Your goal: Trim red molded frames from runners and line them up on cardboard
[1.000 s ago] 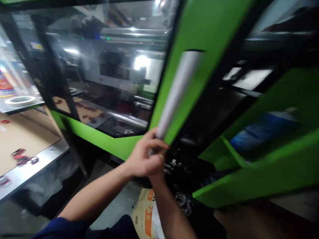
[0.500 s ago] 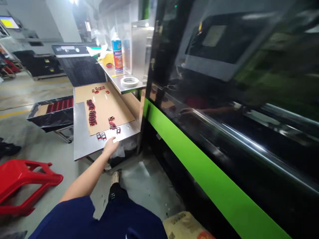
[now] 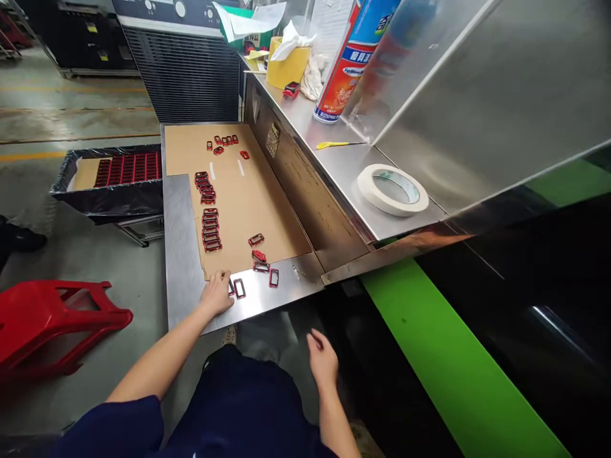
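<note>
My left hand point(image 3: 218, 294) rests at the near edge of the metal table, its fingers and thumb closed around the left side of a small red-and-black rectangular frame point(image 3: 231, 288), which it partly covers. A second such frame point(image 3: 239, 289) lies just to the right. My right hand point(image 3: 323, 364) hangs in the air beyond the table's front edge, fingers curled in; whatever is between them, if anything, cannot be made out. Further right on the table lie several loose frames point(image 3: 261, 267). A column of similar frames point(image 3: 210, 229) lines the left side of the cardboard sheet point(image 3: 248, 197).
A metal shelf point(image 3: 334, 152) at right holds a tape roll point(image 3: 394, 189), a yellow-handled tool point(image 3: 334, 145) and a spray can point(image 3: 351, 63). Left of the table stand a black-lined bin point(image 3: 107, 202) with rows of frames and a red stool point(image 3: 62, 318). A green-and-black machine point(image 3: 458, 356) borders the right.
The view has moved closer to the table and turned left. My left hand has gone from the table's front edge onto the left frame. My right hand has come into view.
</note>
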{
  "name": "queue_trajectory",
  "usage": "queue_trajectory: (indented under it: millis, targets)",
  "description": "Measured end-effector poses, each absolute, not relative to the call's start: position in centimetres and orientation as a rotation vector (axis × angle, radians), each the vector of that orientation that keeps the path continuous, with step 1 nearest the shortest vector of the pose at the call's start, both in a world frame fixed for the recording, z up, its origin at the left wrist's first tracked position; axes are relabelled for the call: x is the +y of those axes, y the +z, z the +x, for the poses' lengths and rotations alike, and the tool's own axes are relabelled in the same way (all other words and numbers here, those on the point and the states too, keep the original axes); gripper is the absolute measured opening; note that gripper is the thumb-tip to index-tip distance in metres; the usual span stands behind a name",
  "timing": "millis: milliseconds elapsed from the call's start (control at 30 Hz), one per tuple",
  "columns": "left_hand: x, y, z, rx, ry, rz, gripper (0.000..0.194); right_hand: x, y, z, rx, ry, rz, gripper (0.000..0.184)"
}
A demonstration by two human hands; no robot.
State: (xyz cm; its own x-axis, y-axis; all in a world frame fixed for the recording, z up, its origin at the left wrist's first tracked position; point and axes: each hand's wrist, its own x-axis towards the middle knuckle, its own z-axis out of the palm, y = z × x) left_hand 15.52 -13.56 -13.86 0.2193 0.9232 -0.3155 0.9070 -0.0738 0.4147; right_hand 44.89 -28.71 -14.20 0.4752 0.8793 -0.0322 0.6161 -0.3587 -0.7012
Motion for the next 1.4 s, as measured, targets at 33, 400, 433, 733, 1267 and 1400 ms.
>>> queue_trajectory:
  millis: [33,400,433,733,1267,1400]
  targets:
    - [-13.5,-14.0,15.4,1.678,0.044,1.964,0.075,-27.0,-14.7,45.1,-1.263,0.566,-2.103,0.027]
    - [-21.2,-7.8,16.8,1.425,0.869,1.293,0.076,-14.6,-18.5,50.1,-1.566,0.622,-2.118,0.047]
    - [-21.8,-6.9,17.7,1.402,0.943,1.242,0.076,-14.8,-18.8,50.5,-1.571,0.636,-2.106,0.048]
    - [-21.6,-2.6,21.8,1.273,1.059,1.285,0.085,-14.0,-16.9,52.2,-1.416,0.949,-1.981,0.063]
    - [-19.4,0.6,19.2,0.851,0.932,0.323,0.057,-16.8,4.0,39.0,-1.889,1.255,-0.635,0.015]
    - [-19.6,0.4,17.8,0.933,0.844,0.306,0.064,-17.6,3.4,37.1,-1.738,1.445,-0.734,0.017]
